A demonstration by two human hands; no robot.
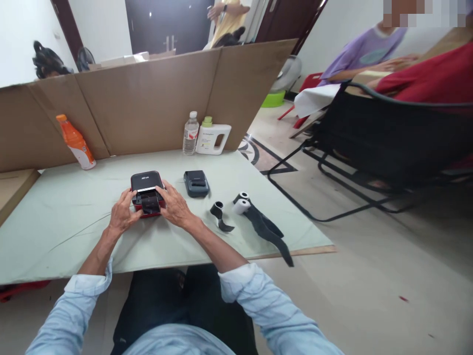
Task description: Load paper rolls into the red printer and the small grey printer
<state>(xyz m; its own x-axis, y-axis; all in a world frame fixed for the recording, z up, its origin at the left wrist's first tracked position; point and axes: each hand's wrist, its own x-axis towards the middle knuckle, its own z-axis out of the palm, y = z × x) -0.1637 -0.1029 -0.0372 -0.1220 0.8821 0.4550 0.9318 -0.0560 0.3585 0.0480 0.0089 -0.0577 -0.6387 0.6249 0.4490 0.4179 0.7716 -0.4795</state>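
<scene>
A small red and black printer (147, 186) sits on the pale green table (66, 222) in front of me. My left hand (121, 213) grips its left side with fingers curled. On the opposite side, my right hand (174, 206) holds it the same way, thumb near the open front slot. A second, dark grey printer (196, 183) lies just to the right. Further right lie a black paper roll (219, 211) with a loose end and a white roll (242, 204) with a long black strip (269, 231) trailing toward the table edge.
An orange drink bottle (76, 143), a clear water bottle (190, 133) and a white jug (212, 138) stand at the back against a cardboard screen (148, 98). A black folding chair (369, 143) stands right of the table. Other people sit beyond it.
</scene>
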